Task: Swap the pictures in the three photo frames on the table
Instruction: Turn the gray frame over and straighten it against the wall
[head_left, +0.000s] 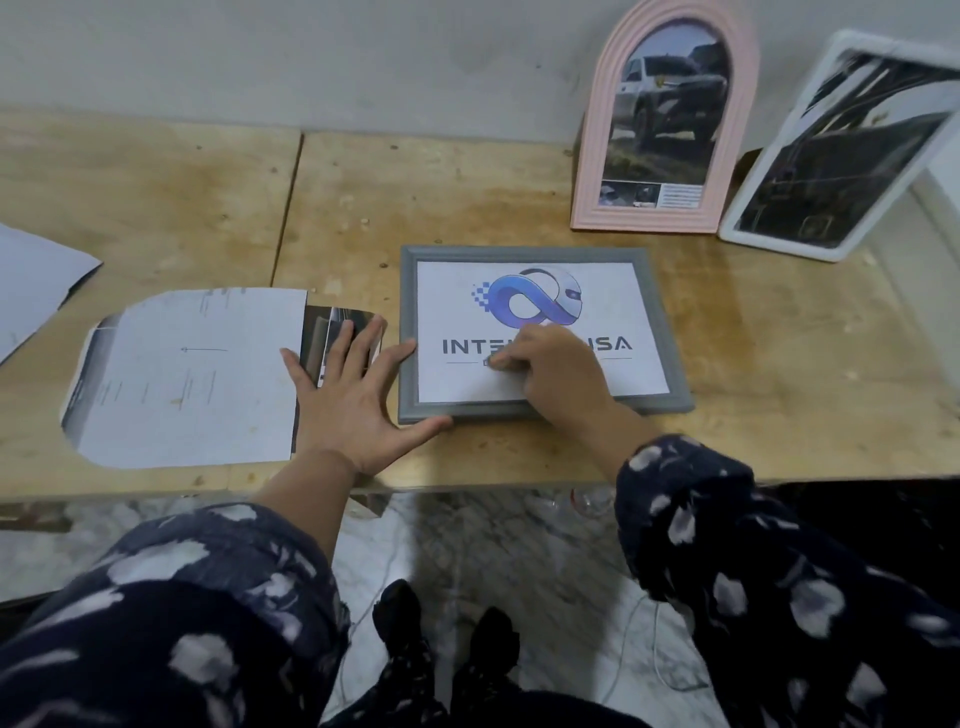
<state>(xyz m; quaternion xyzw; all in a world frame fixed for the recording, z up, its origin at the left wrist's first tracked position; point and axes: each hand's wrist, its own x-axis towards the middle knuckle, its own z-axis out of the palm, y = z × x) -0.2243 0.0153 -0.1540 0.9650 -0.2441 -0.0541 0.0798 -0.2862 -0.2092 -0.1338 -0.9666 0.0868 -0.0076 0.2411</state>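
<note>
Progress looks well past halfway, judging from how things lie: the pale pink arched ribbed frame (662, 124) stands upright against the wall with a truck photo in it, the white rounded rectangular frame (841, 150) leans tilted just beside it with a dark picture inside, and the grey rectangular frame (540, 332) lies flat on the worn wooden counter (467, 187) in front of you with a white logo print (540, 322) seated in its window. Your right hand (550, 374) rests on that print with its fingers (501, 361) curled down and the tips pressing the paper; whether they pinch an edge you cannot tell from here. Your left hand (353, 395) lies flat with fingers spread, thumb touching the grey frame's near left corner and fingertips against its left edge, steadying it. What seems left is settling this print, closing the frame and standing it up. Just beside your left hand lies a loose arch-cut sheet (192, 374), blank side up, over a darker photo (337, 332), with another white paper (36, 280) at the far left. Nothing blocks the grey frame, though the loose sheets crowd your left hand.
</note>
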